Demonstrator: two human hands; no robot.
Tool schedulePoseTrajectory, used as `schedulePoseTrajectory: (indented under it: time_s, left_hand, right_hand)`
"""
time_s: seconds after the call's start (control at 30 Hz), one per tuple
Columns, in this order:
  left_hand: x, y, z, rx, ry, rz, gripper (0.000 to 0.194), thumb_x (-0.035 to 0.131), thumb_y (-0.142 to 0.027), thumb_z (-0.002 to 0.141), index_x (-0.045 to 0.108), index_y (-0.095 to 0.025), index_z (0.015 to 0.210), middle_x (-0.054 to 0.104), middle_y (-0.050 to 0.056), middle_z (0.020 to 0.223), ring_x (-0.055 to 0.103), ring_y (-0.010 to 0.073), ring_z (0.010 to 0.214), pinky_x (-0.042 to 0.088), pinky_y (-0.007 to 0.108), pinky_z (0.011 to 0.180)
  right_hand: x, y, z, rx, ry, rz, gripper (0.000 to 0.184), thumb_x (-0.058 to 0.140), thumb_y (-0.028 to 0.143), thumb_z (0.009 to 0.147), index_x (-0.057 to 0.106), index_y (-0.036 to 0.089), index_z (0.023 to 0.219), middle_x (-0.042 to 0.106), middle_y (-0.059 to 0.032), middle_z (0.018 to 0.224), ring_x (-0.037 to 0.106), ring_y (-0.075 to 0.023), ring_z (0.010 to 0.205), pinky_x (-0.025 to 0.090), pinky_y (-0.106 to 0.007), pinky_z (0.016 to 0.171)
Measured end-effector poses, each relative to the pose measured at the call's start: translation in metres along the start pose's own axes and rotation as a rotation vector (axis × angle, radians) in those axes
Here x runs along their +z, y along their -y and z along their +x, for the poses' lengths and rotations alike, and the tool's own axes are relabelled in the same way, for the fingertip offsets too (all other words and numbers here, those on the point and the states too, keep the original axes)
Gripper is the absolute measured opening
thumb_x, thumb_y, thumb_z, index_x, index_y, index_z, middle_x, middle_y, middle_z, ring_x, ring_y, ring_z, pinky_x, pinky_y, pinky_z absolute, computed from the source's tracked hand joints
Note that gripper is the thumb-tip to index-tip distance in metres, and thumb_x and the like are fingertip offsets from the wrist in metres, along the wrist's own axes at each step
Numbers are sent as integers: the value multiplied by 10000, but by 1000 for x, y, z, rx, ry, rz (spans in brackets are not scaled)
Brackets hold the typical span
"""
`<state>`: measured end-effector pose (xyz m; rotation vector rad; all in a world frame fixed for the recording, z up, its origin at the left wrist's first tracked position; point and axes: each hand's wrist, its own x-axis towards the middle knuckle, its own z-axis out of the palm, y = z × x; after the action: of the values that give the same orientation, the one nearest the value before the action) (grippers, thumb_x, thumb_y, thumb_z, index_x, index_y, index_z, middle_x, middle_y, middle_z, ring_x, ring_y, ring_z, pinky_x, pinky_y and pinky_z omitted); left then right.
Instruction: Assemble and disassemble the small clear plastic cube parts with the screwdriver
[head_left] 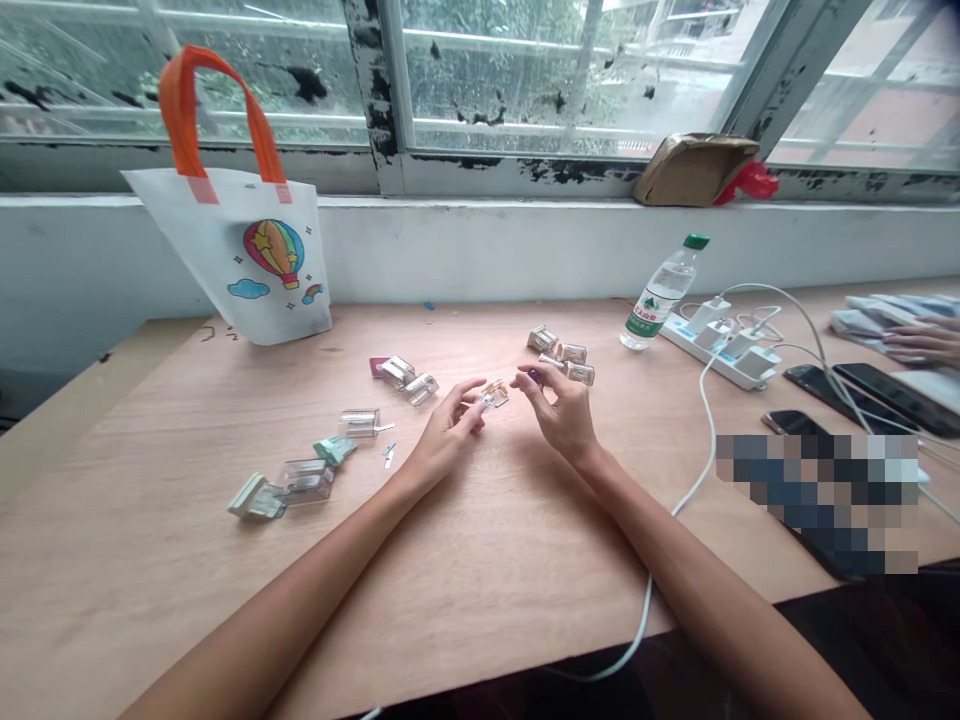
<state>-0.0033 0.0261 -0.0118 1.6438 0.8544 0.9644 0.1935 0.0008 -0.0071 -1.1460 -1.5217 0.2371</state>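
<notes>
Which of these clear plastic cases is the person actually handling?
The case pinched at the left hand's fingertips, just short of the right hand; the others lie apart on the wooden tabletop.

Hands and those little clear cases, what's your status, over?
Left hand holding small clear plastic case. Right hand pinching small purple piece. More clear cases just beyond right hand. White charging cable off to the right.

Our left hand (450, 425) and right hand (559, 415) curl their fingertips close together above the wooden table (480, 570), both forearms (300, 590) angled inward.
</notes>
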Motion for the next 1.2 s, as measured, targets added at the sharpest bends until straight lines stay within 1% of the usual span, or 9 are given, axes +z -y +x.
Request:
schedulePoseTrajectory:
  time_s: [0.07, 0.17, 0.33, 0.47, 0.57, 0.7, 0.93, 1.03, 1.2]
  left_hand:
    - [0, -4, -1, 30, 22, 80, 390, 541, -391, 973, 635, -232, 1316, 667, 65, 1100, 617, 166, 890, 505, 287, 817]
    - [0, -7, -2, 42, 26, 115, 375, 571, -422, 959, 678, -243, 1270, 666, 75, 1221, 613, 201, 993, 491, 300, 849]
    - [1, -8, 0, 58, 31, 121, 344, 669, -401, 896, 695, -198, 1172, 693, 84, 1206, 616, 191, 918, 473, 308, 826]
    - [3, -9, 0, 4, 64, 83, 416, 648, -411, 908, 649, -196, 1264, 716, 60, 1009, 629, 169, 785, 502, 308, 768]
    - [4, -5, 0, -1, 91, 46, 472, 641, -403, 911, 608, -184, 1327, 698, 77, 1074, 642, 164, 793, 525, 303, 743]
    - [7, 1, -2, 73, 76, 158, 392, 645, -369, 909, 658, -179, 1251, 693, 94, 1135, 644, 198, 925, 530, 329, 822]
    - [10, -1, -5, 118, 97, 284, 327, 624, -335, 909, 664, -168, 1188, 702, 73, 1022, 642, 199, 875, 513, 329, 810]
    - [10, -2, -5, 108, 119, 302, 334, 616, -318, 902, 669, -172, 1198, 708, 76, 1032, 635, 199, 848, 500, 330, 791]
    - [10, -1, -5, 97, 115, 312, 358, 628, -316, 875, 682, -181, 1202, 703, 43, 876, 610, 188, 743, 483, 326, 736]
  right_hand:
    - [-2, 2, 0, 6, -55, 2, 242, 573, 434, 993, 651, 209, 1031, 773, -61, 883, 726, -208, 802, 538, -331, 717]
    - [-3, 3, 2, 72, -155, 57, 258, 576, 474, 987, 587, 217, 998, 771, -33, 787, 686, -168, 633, 514, -292, 607]
    - [-1, 8, 3, 111, -266, 241, 296, 528, 530, 998, 468, 241, 971, 761, -21, 768, 609, -130, 536, 484, -265, 536]
    - [1, 11, 0, 89, -207, 272, 302, 520, 543, 996, 457, 248, 982, 772, -28, 843, 643, -127, 544, 478, -259, 503]
    - [2, 11, -2, 85, -158, 258, 293, 544, 529, 991, 474, 245, 983, 773, -22, 863, 652, -116, 526, 465, -252, 482]
    - [1, 8, -3, 106, -130, 246, 312, 549, 552, 981, 485, 248, 995, 759, -15, 822, 643, -118, 510, 446, -257, 453]
    - [-2, 13, 2, 183, -231, 365, 323, 435, 582, 1019, 438, 259, 1038, 748, -29, 858, 640, -121, 518, 467, -267, 454]
    - [-1, 15, 1, 167, -184, 378, 313, 446, 574, 1019, 449, 263, 1053, 741, -28, 860, 642, -124, 536, 467, -271, 462]
    - [3, 14, -1, 163, -103, 369, 340, 422, 601, 1016, 446, 268, 1084, 748, -38, 909, 649, -126, 568, 476, -269, 467]
